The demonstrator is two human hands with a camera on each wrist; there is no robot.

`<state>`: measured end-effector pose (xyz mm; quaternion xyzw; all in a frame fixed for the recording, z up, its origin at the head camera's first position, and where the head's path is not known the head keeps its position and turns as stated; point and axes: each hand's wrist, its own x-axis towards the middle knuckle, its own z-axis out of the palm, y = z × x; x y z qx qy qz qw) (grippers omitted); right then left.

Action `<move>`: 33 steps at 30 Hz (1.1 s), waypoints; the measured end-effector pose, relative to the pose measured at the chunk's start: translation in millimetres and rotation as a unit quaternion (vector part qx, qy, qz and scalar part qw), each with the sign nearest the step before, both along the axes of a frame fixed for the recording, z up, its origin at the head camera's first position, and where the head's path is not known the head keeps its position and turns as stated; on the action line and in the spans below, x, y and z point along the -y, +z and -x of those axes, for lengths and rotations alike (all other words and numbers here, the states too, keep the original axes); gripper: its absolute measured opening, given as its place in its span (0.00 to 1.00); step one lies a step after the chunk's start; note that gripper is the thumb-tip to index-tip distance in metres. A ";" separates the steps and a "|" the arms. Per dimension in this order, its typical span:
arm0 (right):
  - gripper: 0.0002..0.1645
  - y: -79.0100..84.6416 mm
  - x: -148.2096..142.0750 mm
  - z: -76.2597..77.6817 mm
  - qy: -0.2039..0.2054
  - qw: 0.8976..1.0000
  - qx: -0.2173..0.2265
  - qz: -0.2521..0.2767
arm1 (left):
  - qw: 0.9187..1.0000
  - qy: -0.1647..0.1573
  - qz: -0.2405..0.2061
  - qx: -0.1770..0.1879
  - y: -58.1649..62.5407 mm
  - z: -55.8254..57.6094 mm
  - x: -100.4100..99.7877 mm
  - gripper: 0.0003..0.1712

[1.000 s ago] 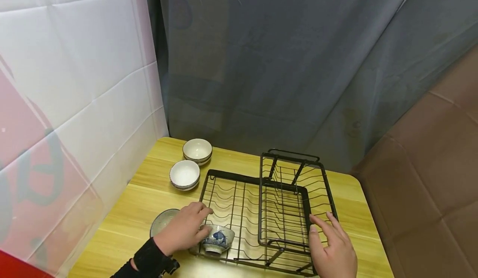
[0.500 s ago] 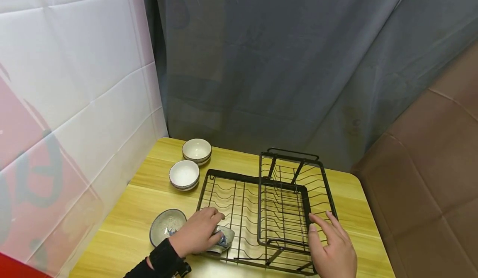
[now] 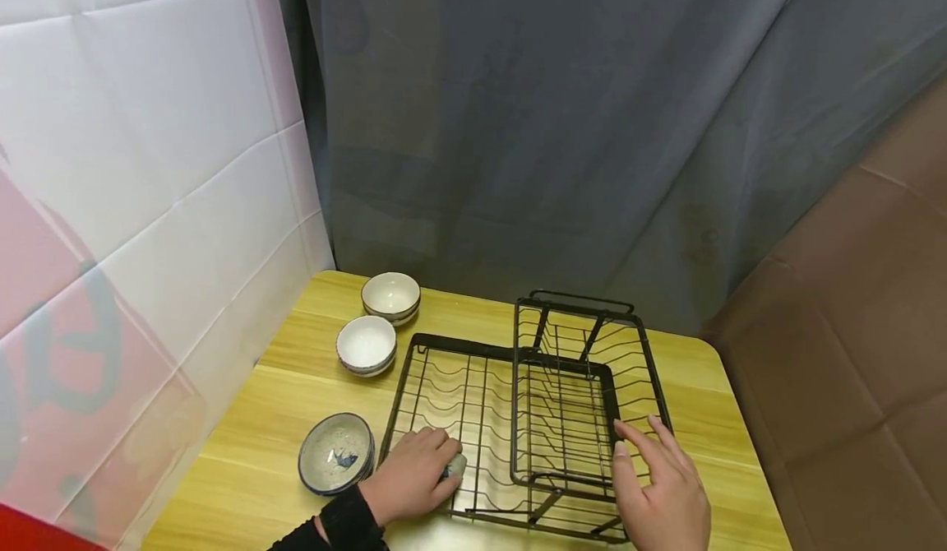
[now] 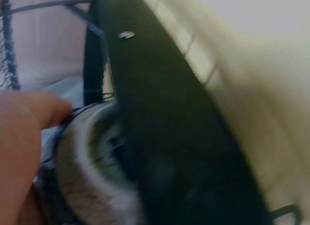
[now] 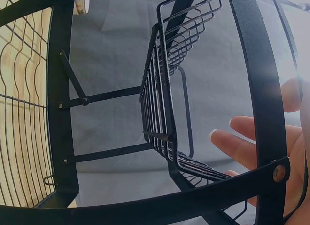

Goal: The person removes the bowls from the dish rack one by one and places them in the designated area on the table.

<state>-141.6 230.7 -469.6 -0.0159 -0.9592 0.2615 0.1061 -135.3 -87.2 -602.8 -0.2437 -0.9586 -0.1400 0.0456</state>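
Observation:
A small ceramic bowl with a blue pattern (image 3: 455,470) stands tilted on its side at the front left of a black wire dish rack (image 3: 473,419). My left hand (image 3: 418,470) holds it, covering most of it in the head view. In the left wrist view the bowl's foot ring (image 4: 92,152) faces the camera, partly hidden by the rack's dark bar, with a finger at the rim. My right hand (image 3: 662,485) is at the right side of the rack's raised tier (image 3: 570,419), fingers loosely extended; whether they touch the frame is unclear.
Left of the rack stands a patterned bowl stack (image 3: 336,454) near the front. Two stacks of white bowls, the nearer (image 3: 366,344) and the farther (image 3: 390,296), stand behind it on the wooden table (image 3: 274,419). Cloth walls (image 3: 481,140) surround the table.
My left hand has moved right and slightly nearer over the tilted bowl, hiding more of it and uncovering the bowl stack at the left. The right hand stays put.

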 end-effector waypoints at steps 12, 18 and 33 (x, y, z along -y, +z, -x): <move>0.23 0.2 1.1 -0.2 0.002 1.000 -0.002 0.001 | 0.998 0.041 -0.027 -0.050 -17.6 4.9 -6.3 0.11; 0.23 -2.3 0.0 0.6 0.003 1.000 -0.013 0.002 | 0.992 0.053 -0.050 -0.105 -26.0 8.1 -9.3 0.12; 0.23 -2.1 0.2 1.4 0.001 1.000 -0.013 0.003 | 0.991 0.084 -0.083 -0.068 -19.3 11.7 -7.2 0.24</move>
